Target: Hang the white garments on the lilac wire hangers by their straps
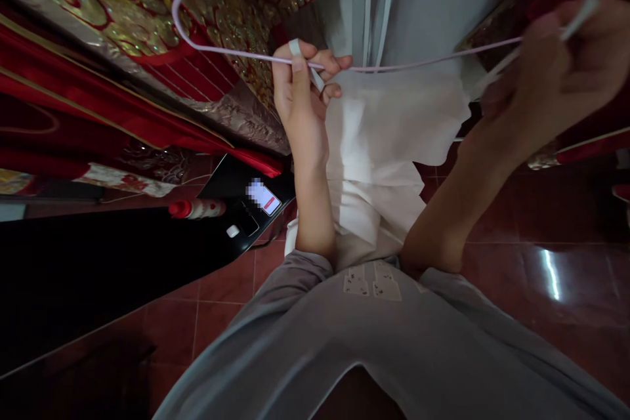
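A pale pink clothes hanger [231, 52] spans the top of the view, its long lower bar running between my hands. My left hand [302, 88] pinches that bar, and a white ribbon strap [316, 81] passes around its fingers. On the right, my right hand [566, 62] is blurred and closed on another white strap [583, 16], beside the right end of the hanger. Below the bar hangs a white garment [378, 125] with folds, falling between my forearms. Where the straps join the garment is partly hidden by my hands.
Red and gold sequined garments [197, 6] hang at the left. A black table [123, 262] holds a lit phone [266, 197], a dark phone-like object [246, 220], a small white case [233, 231] and a red-capped bottle [197, 209]. Reddish tiles [502, 289] cover the floor.
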A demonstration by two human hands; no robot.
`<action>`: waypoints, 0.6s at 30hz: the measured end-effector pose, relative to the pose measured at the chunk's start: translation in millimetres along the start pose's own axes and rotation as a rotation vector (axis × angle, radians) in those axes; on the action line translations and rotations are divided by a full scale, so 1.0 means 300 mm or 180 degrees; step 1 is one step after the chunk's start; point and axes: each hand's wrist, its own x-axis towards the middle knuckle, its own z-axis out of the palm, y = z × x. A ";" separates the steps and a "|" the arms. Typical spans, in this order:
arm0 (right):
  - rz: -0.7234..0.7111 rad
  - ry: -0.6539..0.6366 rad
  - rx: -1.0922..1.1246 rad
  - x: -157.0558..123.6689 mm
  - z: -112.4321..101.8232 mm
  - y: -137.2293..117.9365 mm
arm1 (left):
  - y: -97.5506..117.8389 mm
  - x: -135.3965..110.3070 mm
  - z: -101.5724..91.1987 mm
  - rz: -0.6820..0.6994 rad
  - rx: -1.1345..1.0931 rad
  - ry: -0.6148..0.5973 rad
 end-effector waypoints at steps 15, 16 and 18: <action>-0.0827 -0.1758 -0.0574 -0.060 0.108 0.120 | 0.016 -0.019 0.025 0.0138 -0.0110 -0.0073; -0.0843 -0.1721 -0.0590 -0.064 0.108 0.132 | 0.017 -0.022 0.029 0.0108 -0.0030 -0.0048; -0.0915 -0.1571 -0.0527 -0.063 0.106 0.150 | 0.022 -0.027 0.035 0.0030 -0.0067 -0.0131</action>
